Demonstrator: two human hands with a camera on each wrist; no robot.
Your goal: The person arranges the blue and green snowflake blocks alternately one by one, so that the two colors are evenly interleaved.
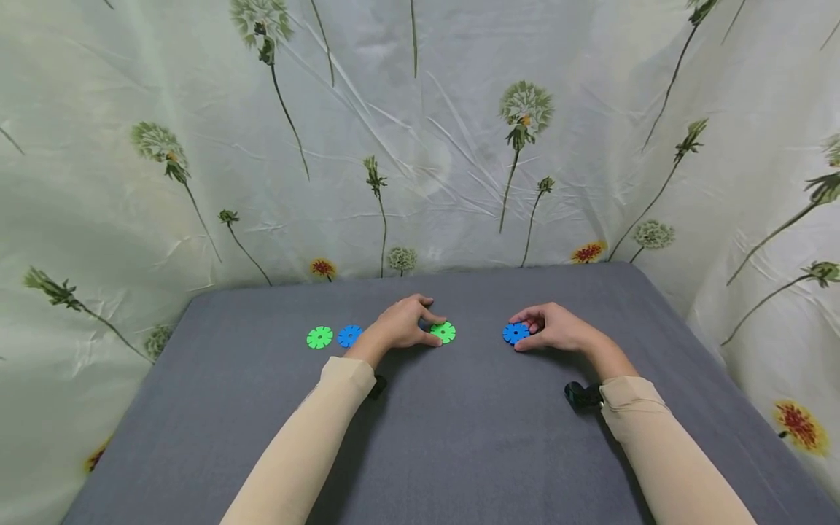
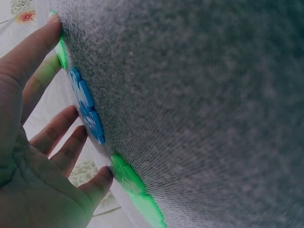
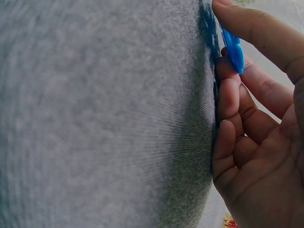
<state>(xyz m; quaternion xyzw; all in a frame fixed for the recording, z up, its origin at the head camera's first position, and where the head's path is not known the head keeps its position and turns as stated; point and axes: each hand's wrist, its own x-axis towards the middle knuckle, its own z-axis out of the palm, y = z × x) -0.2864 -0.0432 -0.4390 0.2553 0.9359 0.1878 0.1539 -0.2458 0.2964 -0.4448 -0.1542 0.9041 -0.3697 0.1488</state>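
Note:
My left hand (image 1: 402, 324) spans a green notched disc (image 1: 442, 332) with thumb and index finger at its edges; the disc looks flat on the grey cloth. In the left wrist view that green disc (image 2: 61, 52) is partly behind the fingertips, and the other fingers spread loosely. Farther right, my right hand (image 1: 556, 328) pinches a blue notched disc (image 1: 515, 334) between thumb and index finger. Its other fingers curl in toward the palm. The right wrist view shows this blue disc (image 3: 232, 50) tipped slightly off the cloth, with a shadow beside it.
Left of my left hand lie another blue disc (image 1: 350, 335) and another green disc (image 1: 319, 337), side by side. All rest on a table under grey cloth (image 1: 459, 452). A flowered curtain (image 1: 446, 160) hangs behind the table's far edge and along its sides.

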